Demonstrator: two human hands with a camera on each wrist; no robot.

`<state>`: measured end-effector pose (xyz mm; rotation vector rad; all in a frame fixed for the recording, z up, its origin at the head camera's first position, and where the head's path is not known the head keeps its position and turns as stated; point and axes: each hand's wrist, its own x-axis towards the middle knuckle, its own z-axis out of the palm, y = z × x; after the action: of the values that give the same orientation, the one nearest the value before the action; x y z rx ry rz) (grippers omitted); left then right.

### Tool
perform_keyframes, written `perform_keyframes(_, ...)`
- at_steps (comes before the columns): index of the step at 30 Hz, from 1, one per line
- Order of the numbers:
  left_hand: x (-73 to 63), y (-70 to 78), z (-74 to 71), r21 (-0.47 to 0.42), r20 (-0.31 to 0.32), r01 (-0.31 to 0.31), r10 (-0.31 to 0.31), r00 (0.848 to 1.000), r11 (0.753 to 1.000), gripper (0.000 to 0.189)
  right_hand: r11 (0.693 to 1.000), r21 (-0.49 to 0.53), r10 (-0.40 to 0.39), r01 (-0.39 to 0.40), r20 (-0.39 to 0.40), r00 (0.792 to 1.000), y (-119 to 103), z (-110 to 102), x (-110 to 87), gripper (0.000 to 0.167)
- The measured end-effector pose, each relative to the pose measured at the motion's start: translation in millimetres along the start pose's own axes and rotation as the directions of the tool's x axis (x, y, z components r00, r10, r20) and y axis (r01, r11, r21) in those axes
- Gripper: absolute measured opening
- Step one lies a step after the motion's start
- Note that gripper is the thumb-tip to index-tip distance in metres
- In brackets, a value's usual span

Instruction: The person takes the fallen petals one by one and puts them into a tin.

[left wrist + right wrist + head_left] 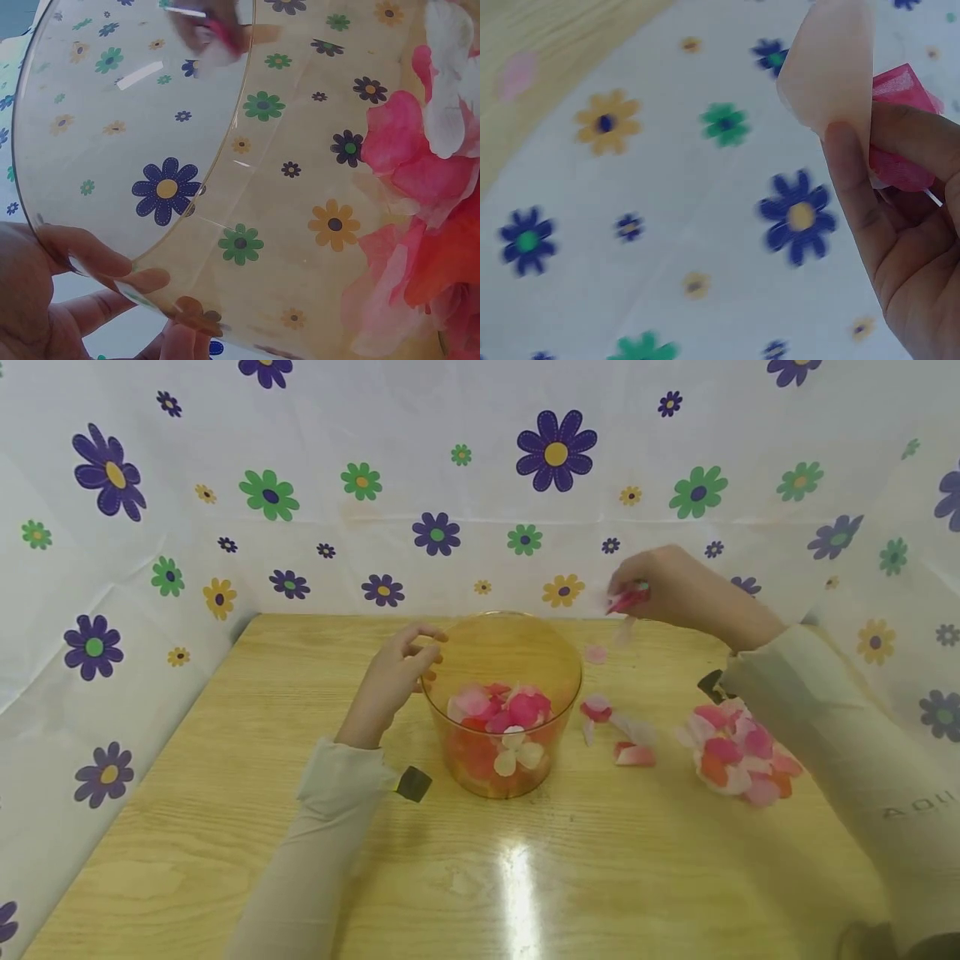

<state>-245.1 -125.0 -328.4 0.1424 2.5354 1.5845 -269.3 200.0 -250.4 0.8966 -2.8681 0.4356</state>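
Observation:
A clear orange tub point(498, 768) stands on the table with pink, red and white artificial petals point(525, 706) inside it. The left hand point(397, 681) holds the tub's left rim, its thumb point(90, 251) along the edge and the other fingers against the wall. To the right of the tub and higher, the right hand point(667, 589) is raised off the table. Between thumb and fingers it pinches a few petals: a pale pink one point(829, 67) and a deep pink one point(904, 90) show in the right wrist view.
A heap of mixed petals point(742, 756) lies on the table point(622, 860) below the right forearm. Several loose petals point(633, 753) are scattered between heap and tub, one pale pink petal point(595, 653) farther back. A white flower-print cloth point(315, 427) hangs behind and at both sides.

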Motion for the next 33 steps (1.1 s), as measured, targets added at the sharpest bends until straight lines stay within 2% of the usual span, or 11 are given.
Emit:
perform_keyframes(5, 0.6, 0.2, 0.8, -0.012, -0.001, 0.003, -0.003, 1.0, 1.0, 0.031, 0.992, 0.036, -0.118, 0.119, -0.008, 0.993, -37, -3, 20.5, 0.016)
perform_keyframes(11, 0.8, -0.5, 2.1, -0.02, -0.001, -0.004, 0.004, 1.0, 1.0, 0.032, 0.981, 0.1, -0.172, 0.169, 0.027, 0.985, -57, 15, 31.4, 0.015)
perform_keyframes(17, 0.6, -1.1, 2.2, -0.02, -0.004, -0.008, 0.008, 1.0, 1.0, 0.032, 0.974, 0.132, -0.195, 0.182, 0.091, 0.977, -63, 30, 30.4, 0.02)
perform_keyframes(23, 1.3, -2.2, 1.7, -0.028, -0.007, -0.006, 0.006, 1.0, 1.0, 0.031, 0.966, 0.137, -0.233, 0.218, 0.109, 0.966, -65, 33, 25.0, 0.022)
perform_keyframes(29, 1.6, -2.8, 0.5, -0.029, -0.009, -0.005, 0.005, 1.0, 1.0, 0.031, 0.963, 0.145, -0.242, 0.227, 0.095, 0.966, -64, 33, 20.2, 0.023)
perform_keyframes(33, 1.0, -2.9, -0.2, -0.034, -0.012, -0.008, 0.007, 1.0, 0.999, 0.03, 0.962, 0.138, -0.243, 0.236, 0.036, 0.969, -59, 32, 12.3, 0.022)
